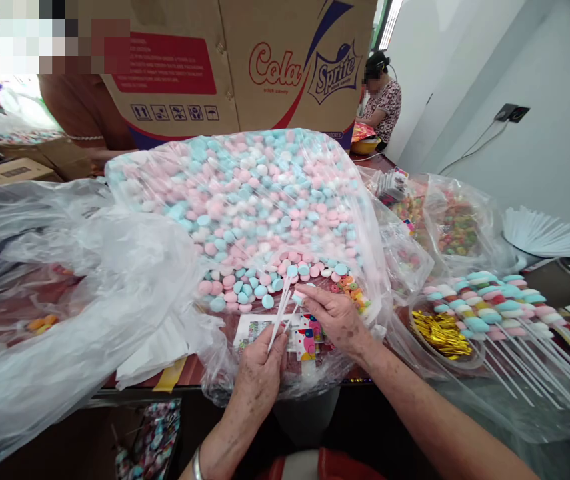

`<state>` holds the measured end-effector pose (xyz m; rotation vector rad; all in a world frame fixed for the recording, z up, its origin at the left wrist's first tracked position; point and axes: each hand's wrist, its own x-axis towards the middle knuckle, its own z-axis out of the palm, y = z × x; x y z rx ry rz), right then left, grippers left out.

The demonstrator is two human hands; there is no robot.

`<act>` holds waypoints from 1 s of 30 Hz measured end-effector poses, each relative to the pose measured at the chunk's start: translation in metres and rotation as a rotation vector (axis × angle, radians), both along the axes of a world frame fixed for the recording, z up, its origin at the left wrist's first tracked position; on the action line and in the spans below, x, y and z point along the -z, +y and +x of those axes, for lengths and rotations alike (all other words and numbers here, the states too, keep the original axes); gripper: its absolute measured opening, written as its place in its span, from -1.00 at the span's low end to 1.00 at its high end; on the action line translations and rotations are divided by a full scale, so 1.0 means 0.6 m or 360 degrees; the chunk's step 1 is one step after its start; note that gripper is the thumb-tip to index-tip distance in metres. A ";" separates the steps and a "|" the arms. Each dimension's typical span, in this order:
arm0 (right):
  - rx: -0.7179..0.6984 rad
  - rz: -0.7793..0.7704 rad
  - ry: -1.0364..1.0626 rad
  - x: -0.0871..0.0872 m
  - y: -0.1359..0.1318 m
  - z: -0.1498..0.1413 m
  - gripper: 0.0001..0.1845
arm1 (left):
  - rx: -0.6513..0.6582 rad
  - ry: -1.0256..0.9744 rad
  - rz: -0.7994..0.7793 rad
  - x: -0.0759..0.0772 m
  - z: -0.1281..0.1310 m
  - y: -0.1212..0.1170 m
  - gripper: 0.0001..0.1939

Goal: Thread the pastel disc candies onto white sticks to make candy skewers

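Note:
My left hand (259, 373) is closed round a few thin white sticks (279, 313) that point up and away; one carries a blue candy (292, 271) at its tip. My right hand (335, 317) pinches a small pink and white candy (299, 295) at the end of a stick. Both hands hover over small printed wrappers (305, 340) lying in front of a big clear bag of pink, blue and white marshmallow candies (255, 200).
Finished candy skewers (495, 303) lie at the right beside a bowl of gold twist ties (442, 333). Bags of coloured sweets (457, 227) and a fan of white sticks (545, 237) sit behind. Crumpled plastic (65, 293) fills the left. A cardboard box (245, 60) and a seated person (382, 100) are beyond.

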<state>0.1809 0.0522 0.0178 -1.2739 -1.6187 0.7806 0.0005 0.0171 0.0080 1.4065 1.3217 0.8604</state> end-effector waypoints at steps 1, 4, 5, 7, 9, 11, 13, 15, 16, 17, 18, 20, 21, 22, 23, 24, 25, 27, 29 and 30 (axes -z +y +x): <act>-0.0010 0.0057 -0.0068 -0.002 -0.002 -0.002 -0.65 | 0.0001 -0.0002 0.0001 0.001 -0.001 0.000 -0.71; -0.0058 0.0172 -0.0193 -0.002 -0.008 -0.009 -0.65 | -0.0002 -0.0024 -0.0012 0.004 -0.002 -0.001 -0.72; -0.0080 0.0172 -0.0228 -0.001 -0.013 -0.013 -0.65 | -0.0004 -0.0028 -0.0011 0.004 -0.002 -0.001 -0.72; -0.0162 0.0145 -0.0299 0.002 -0.024 -0.025 -0.64 | -0.0002 -0.0008 0.0009 0.003 -0.002 0.000 -0.72; -0.0269 0.0139 -0.0367 0.002 -0.035 -0.035 -0.62 | 0.0013 0.0033 0.0042 0.000 -0.002 0.001 -0.71; -0.0337 0.0166 -0.0431 -0.006 -0.040 -0.035 -0.61 | 0.0030 0.0049 0.0067 -0.004 -0.002 0.003 -0.69; -0.0255 0.0168 -0.0534 -0.023 -0.035 -0.017 -0.61 | 0.0033 0.0039 0.0066 -0.008 -0.002 0.004 -0.68; -0.0059 0.0103 -0.0771 -0.041 -0.019 0.019 -0.63 | 0.0011 0.0035 0.0049 -0.010 -0.002 0.004 -0.68; 0.0039 0.0049 -0.0967 -0.048 -0.010 0.040 -0.65 | -0.0004 0.0035 0.0044 -0.010 -0.002 0.003 -0.67; 0.0098 -0.0030 -0.1199 -0.053 -0.001 0.060 -0.67 | -0.0022 0.0034 0.0046 -0.010 -0.002 0.002 -0.67; 0.0137 -0.0119 -0.1428 -0.055 0.007 0.078 -0.68 | -0.0036 0.0031 0.0051 -0.008 -0.002 0.002 -0.66; 0.0149 -0.0250 -0.1777 -0.052 0.018 0.100 -0.70 | -0.0043 0.0018 0.0054 -0.002 -0.003 0.001 -0.65; 0.0141 -0.0276 -0.1891 -0.047 0.021 0.104 -0.70 | -0.0041 0.0003 0.0050 0.002 -0.004 0.000 -0.66; 0.0122 -0.0271 -0.1969 -0.043 0.022 0.104 -0.70 | -0.0037 -0.0012 0.0044 0.006 -0.004 0.000 -0.66; 0.0098 -0.0246 -0.2020 -0.037 0.022 0.101 -0.69 | -0.0031 -0.0024 0.0037 0.010 -0.005 0.000 -0.66; 0.0079 -0.0216 -0.2052 -0.033 0.022 0.097 -0.68 | -0.0023 -0.0030 0.0033 0.013 -0.005 0.000 -0.65; 0.0062 -0.0188 -0.2067 -0.028 0.022 0.092 -0.68 | -0.0020 -0.0030 0.0036 0.015 -0.005 0.000 -0.64; 0.0034 -0.0148 -0.2053 -0.021 0.024 0.088 -0.70 | -0.0014 -0.0031 0.0040 0.017 -0.005 0.001 -0.63; 0.0006 -0.0113 -0.1996 -0.014 0.027 0.092 -0.72 | -0.0013 -0.0051 0.0031 0.016 -0.003 0.002 -0.64; -0.0016 -0.0088 -0.1956 -0.012 0.029 0.095 -0.74 | -0.0013 -0.0059 0.0031 0.016 -0.003 0.003 -0.65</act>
